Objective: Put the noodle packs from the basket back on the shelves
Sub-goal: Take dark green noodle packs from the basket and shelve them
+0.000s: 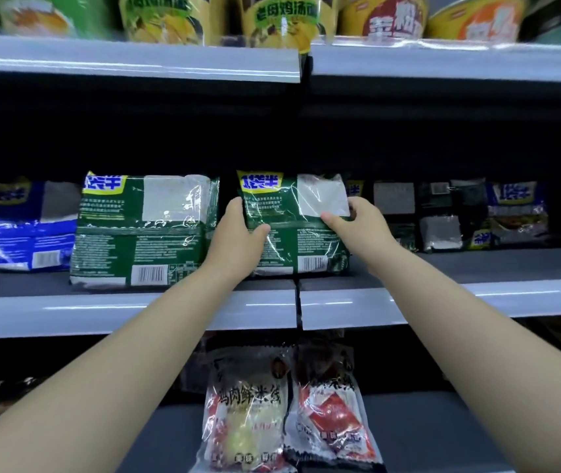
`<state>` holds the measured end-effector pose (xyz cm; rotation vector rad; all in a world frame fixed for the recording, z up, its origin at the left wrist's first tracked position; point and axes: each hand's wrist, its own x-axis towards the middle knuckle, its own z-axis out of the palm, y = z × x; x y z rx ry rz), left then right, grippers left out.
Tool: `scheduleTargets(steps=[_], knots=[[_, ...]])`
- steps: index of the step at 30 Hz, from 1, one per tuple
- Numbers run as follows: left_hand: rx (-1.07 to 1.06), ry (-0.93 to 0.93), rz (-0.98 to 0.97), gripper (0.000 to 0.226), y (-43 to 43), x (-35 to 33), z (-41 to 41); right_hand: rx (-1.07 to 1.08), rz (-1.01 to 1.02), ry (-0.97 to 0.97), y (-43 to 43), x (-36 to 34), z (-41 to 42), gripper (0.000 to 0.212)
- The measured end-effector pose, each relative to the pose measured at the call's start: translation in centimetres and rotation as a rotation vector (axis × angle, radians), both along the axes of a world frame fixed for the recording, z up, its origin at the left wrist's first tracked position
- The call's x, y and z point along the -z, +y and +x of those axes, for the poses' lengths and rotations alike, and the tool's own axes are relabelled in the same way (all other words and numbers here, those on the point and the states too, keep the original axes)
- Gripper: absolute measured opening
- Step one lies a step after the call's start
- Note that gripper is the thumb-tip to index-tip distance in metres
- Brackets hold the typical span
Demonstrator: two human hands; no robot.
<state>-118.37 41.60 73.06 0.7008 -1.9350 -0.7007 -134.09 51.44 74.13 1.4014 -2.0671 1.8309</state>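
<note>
- Left hand (243,233) and right hand (357,223) are grasping a green noodle multipack (294,233), standing it on the middle shelf (129,315).
- A matching green pack (142,230) is already standing beside it; the basket is lying out of view.

Green noodle pack (292,230), yellow-blue logo; blue pack (30,227) far left; grey shelf (477,268).

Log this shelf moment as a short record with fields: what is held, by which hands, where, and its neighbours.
held: green noodle pack
left hand: grips its left edge
right hand: grips its right edge
place: middle shelf, upright, near the front
left neighbour: second green pack, a gap between
far left: blue pack
right: dark packs
above: noodle cups
below: two clear packs
</note>
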Motion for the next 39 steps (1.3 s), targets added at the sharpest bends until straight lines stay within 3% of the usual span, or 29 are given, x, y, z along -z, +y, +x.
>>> scheduleTargets(steps=[6,10,13,19,26,39], knots=[[-0.043,-0.134,-0.075,0.077,1.2,-0.5,0.5,0.154,0.139,0.116,0.2,0.1,0.4,0.042],[-0.029,-0.255,-0.154,0.080,2.5,-0.5,1.5,0.368,0.173,0.419,1.0,0.7,2.3,0.064],[-0.004,-0.318,-0.275,0.074,4.1,0.6,3.4,0.303,0.174,0.676,2.3,1.7,4.5,0.067],[-0.128,-0.620,-0.472,0.072,6.9,5.0,9.7,0.104,0.318,0.938,6.1,5.5,9.2,0.071],[-0.300,-0.986,-0.311,0.073,10.2,12.7,18.8,-0.094,0.496,0.937,7.8,13.9,14.8,0.071],[-0.376,-1.242,0.049,0.077,7.8,25.9,36.9,-0.473,0.718,0.964,0.5,27.6,31.3,0.074]])
